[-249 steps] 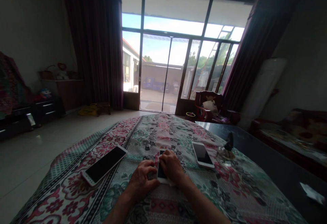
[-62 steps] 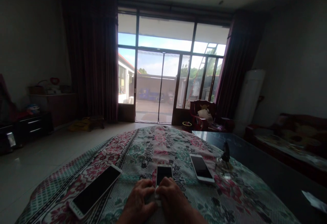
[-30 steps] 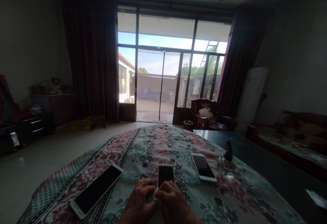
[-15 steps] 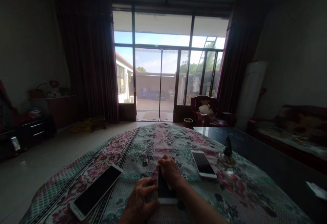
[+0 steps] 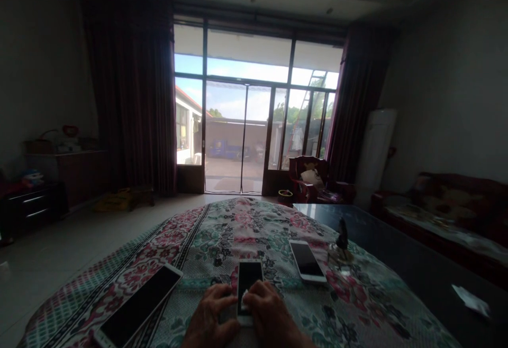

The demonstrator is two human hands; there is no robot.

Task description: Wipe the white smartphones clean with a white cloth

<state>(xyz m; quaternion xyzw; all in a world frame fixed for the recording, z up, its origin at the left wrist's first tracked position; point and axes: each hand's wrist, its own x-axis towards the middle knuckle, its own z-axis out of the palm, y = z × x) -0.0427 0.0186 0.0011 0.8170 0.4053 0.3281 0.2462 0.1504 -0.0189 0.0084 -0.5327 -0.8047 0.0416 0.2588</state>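
At far left, on the pale floor (image 5: 95,237), a black drawer unit (image 5: 34,205), then a yellow bag (image 5: 113,200). Further along, a dark curtain (image 5: 133,104). Nearer, at the left of the flower-patterned, cloth-covered worktop (image 5: 216,237), a large white phone (image 5: 141,303), flat and slanted, with a dark screen upward. Next, the left hand (image 5: 211,315), with thumb and fingers loosely parted, at the left edge of a smaller white phone (image 5: 250,275). That smaller phone, flat on the worktop between both hands, with a dark screen upward and its top end pointing away toward the bright glass doors (image 5: 226,142). On its screen, a small white wad (image 5: 244,301), pinched in the fingers of the right hand (image 5: 273,313). Just beyond and to the right, well apart from both hands, a third white phone (image 5: 307,261), also flat and tilted slightly. Near it, a small black figure (image 5: 342,234) on a clear base. Rightmost, on a dark glossy surface (image 5: 413,274), a crumpled white packet (image 5: 471,301).
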